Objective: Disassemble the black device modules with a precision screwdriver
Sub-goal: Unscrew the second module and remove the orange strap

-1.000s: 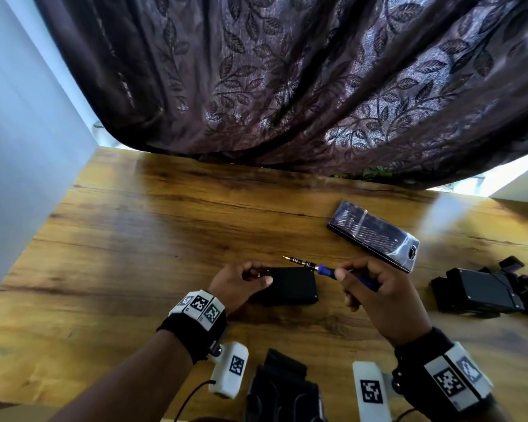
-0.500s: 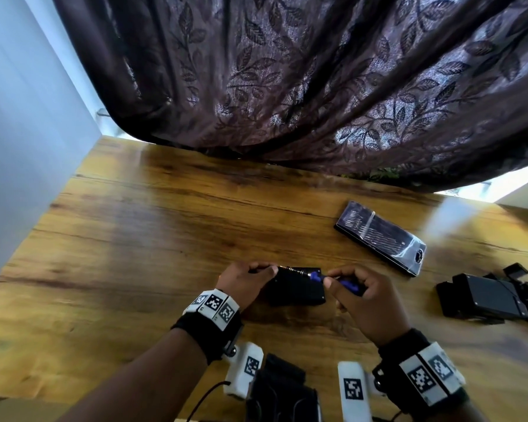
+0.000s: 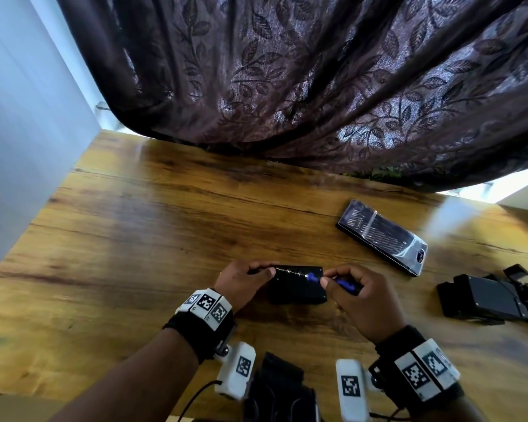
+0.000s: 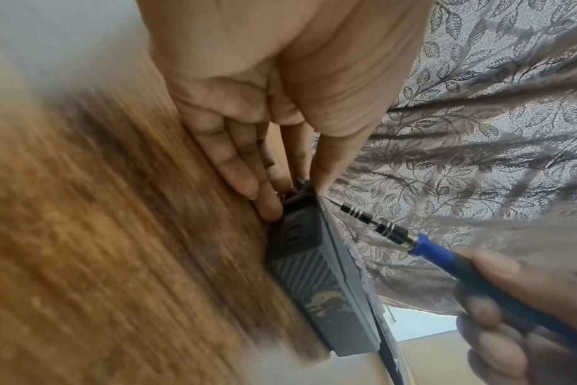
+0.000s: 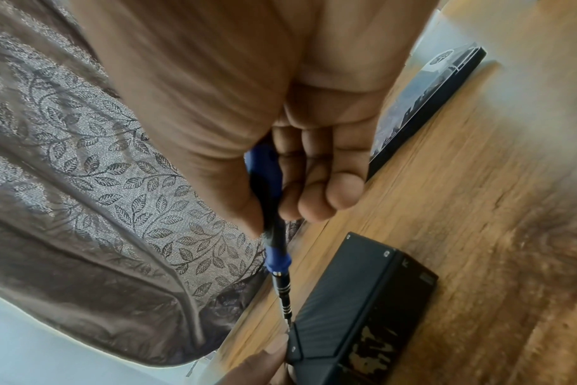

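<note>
A black device module (image 3: 299, 287) lies flat on the wooden table (image 3: 165, 239) in front of me. My left hand (image 3: 264, 271) pinches its left end, thumb on the top edge and fingers against the side (image 4: 247, 179). My right hand (image 3: 328, 280) grips a blue-handled precision screwdriver (image 3: 311, 277) that lies low across the module's top. The metal bit (image 5: 285, 304) touches the top face at the far-left corner, beside my left thumb (image 5: 270, 351). In the left wrist view the screwdriver (image 4: 392, 233) slants down to the module (image 4: 317, 273).
A clear-lidded bit case (image 3: 381, 236) lies behind and to the right of the module. More black modules and brackets (image 3: 488, 300) sit at the right edge. A black strap piece (image 3: 281, 388) lies at the near edge. A dark leaf-patterned curtain (image 3: 317, 86) hangs over the table's back.
The right hand has lowered the screwdriver from above the module and swung its tip leftward onto the far-left corner. The left hand has kept hold of the module's left end.
</note>
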The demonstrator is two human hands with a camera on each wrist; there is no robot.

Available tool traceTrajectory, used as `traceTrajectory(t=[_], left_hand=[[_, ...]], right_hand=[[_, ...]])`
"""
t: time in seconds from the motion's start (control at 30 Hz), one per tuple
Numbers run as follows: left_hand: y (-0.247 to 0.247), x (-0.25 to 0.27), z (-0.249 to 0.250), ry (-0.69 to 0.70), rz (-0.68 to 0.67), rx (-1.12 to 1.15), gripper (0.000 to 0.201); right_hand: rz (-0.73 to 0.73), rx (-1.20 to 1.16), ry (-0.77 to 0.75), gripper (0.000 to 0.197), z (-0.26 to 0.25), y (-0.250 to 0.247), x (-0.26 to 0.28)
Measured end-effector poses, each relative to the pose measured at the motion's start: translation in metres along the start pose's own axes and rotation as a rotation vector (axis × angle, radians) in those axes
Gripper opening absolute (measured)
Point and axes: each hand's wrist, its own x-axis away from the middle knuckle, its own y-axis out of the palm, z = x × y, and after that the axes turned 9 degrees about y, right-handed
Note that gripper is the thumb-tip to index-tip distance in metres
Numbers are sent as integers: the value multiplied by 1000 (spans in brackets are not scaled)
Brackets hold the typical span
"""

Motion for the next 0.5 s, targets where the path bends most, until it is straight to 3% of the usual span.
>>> traceTrajectory(t=[0.33, 0.5], left_hand=[[2, -4, -5, 0, -35, -3, 25], [1, -3, -4, 50, -2, 0, 19]], right_hand=[[13, 226, -35, 6, -24, -3, -3], [-147, 541, -211, 10, -78, -14, -24]])
